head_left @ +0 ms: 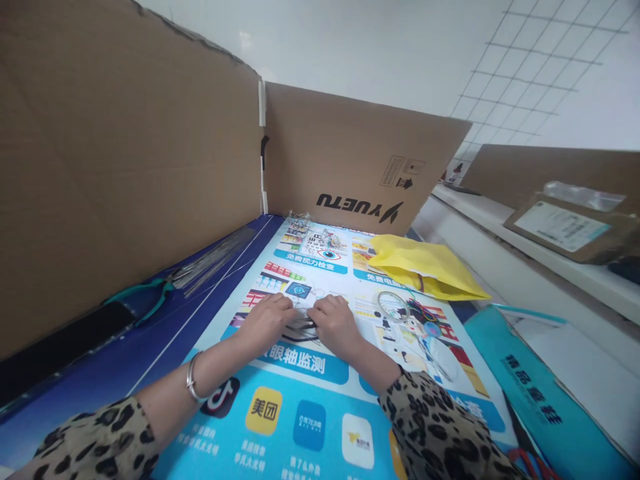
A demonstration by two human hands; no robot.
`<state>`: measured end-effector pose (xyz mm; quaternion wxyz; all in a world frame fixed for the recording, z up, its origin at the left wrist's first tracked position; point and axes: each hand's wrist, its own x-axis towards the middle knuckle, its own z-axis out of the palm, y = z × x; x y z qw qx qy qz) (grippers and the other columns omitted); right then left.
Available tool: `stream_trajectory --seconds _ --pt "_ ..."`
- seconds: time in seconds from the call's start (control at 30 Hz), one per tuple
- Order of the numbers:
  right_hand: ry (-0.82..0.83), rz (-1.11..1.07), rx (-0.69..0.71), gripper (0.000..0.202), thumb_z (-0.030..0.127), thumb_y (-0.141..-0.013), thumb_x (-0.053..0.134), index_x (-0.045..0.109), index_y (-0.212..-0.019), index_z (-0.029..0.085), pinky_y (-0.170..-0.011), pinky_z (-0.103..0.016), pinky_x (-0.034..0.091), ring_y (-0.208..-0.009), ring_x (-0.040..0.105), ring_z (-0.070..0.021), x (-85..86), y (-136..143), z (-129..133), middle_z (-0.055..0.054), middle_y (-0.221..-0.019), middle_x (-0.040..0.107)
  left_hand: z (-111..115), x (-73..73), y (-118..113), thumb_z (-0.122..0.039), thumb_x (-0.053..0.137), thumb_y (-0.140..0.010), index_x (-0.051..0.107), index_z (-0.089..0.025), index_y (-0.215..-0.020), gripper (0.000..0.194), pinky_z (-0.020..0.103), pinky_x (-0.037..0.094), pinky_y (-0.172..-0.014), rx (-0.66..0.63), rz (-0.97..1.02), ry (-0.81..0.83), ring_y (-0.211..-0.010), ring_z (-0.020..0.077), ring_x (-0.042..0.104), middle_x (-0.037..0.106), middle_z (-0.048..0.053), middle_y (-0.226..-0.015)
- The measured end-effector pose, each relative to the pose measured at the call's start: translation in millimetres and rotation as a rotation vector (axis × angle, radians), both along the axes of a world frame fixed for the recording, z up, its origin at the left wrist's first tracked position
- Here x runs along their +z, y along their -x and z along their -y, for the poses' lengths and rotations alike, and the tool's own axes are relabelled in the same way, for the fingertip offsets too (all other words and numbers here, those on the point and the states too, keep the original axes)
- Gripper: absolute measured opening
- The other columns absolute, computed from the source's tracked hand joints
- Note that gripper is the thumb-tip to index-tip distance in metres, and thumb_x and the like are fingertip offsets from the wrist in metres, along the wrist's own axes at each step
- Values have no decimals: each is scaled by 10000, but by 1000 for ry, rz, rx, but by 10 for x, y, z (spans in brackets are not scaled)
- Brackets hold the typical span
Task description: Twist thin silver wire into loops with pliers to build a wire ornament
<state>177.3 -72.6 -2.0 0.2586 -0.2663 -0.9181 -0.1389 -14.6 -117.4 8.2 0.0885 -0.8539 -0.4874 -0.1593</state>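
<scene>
My left hand [267, 323] and my right hand [337, 327] are close together over the middle of a printed poster sheet [300, 417]. The fingers of both hands are curled, with the fingertips pinched inward toward each other. What they hold between them is too small and too hidden to make out. Dark curved lines on the sheet lie just below the fingertips; whether they are print or thin wire I cannot tell. To the right of my right hand rest a pale round coil [393, 305] and a tangle of coloured cords [425, 317].
Teal-handled pliers [150, 298] and a bundle of thin metal wires [215, 263] lie on the left. A yellow envelope [425, 263] and a teal box [545, 393] stand right. Small shiny pieces [327, 240] lie behind. Cardboard panels [345, 153] enclose the back and left.
</scene>
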Motion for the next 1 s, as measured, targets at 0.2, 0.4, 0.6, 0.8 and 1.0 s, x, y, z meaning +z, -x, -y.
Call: stream_trajectory --seconds 0.2,0.4,0.6,0.8,1.0 --pt "-90 9 40 221 94 -832 411 608 -804 193 -669 -333 261 -726 407 -161 -63 58 -19 -36 -737 560 -13 -40 17 -133 532 -803 584 -161 -775 66 308 363 -698 28 -21 -2 -793 191 488 564 34 -766" --pt "-93 41 77 219 131 -857 401 605 -811 194 -663 -332 257 -726 411 -161 -65 112 -61 -38 -728 550 -2 -26 28 -120 529 -800 569 -164 -764 70 315 358 -705 41 -25 5 -788 188 486 564 36 -775" --pt "-65 -44 -8 211 103 -814 432 620 -821 199 -680 -333 272 -736 424 -166 -90 94 -91 -37 -739 569 -60 41 -18 -149 503 -829 555 -166 -782 71 332 348 -695 40 -87 -60 -783 200 474 560 46 -782" --pt "28 -206 -116 245 59 -714 475 625 -861 186 -704 -334 300 -779 453 -179 -131 56 -179 -46 -802 584 -301 131 -99 -141 527 -811 549 -163 -801 33 332 351 -677 -3 -120 -135 -808 216 474 564 50 -791" --pt "116 -314 -168 273 38 -685 473 611 -870 183 -728 -329 324 -813 483 -180 -175 35 -263 -42 -820 589 -463 78 -151 -144 522 -818 548 -155 -830 32 329 370 -712 -27 -78 -131 -838 210 477 565 60 -832"
